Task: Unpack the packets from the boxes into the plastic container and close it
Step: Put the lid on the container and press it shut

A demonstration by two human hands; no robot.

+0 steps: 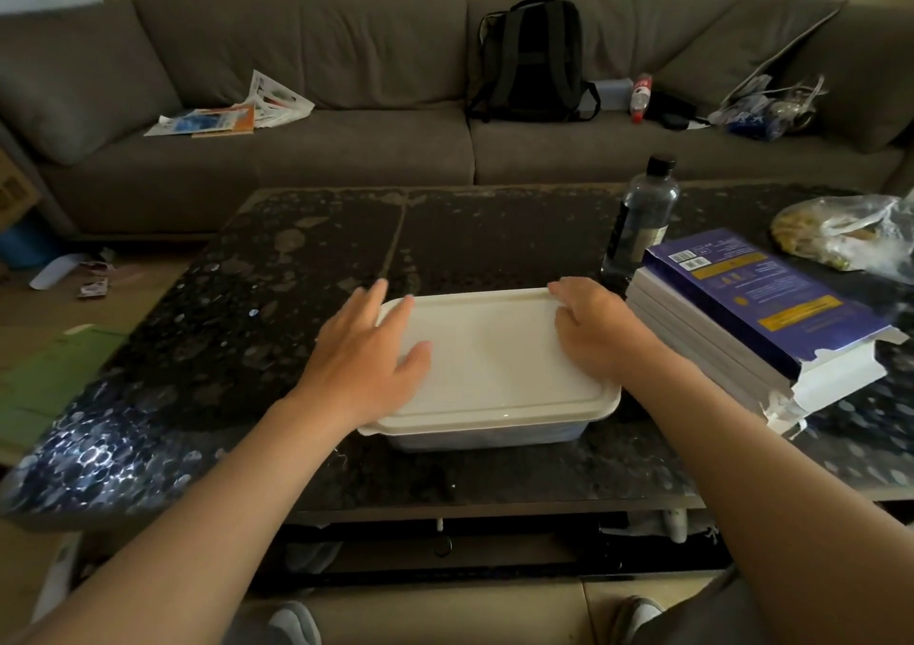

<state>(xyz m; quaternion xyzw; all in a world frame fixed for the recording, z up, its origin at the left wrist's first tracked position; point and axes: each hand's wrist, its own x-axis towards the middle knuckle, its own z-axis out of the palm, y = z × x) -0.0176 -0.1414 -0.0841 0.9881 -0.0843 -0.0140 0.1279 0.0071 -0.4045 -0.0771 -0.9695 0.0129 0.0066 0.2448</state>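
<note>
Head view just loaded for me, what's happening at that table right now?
A person has both hands on the white plastic lid, which sits on the rectangular translucent plastic container on the dark speckled table. The left hand lies flat on its left side. The right hand bends its fingers at the far right corner, pressing or gripping, unclear which. Whether the lid is fully snapped down is unclear. Flattened purple-and-white cardboard boxes are stacked to the right.

Both hands, left hand point(366, 357) and right hand point(591, 328), flat on the lidded plastic container point(494, 362).
</note>
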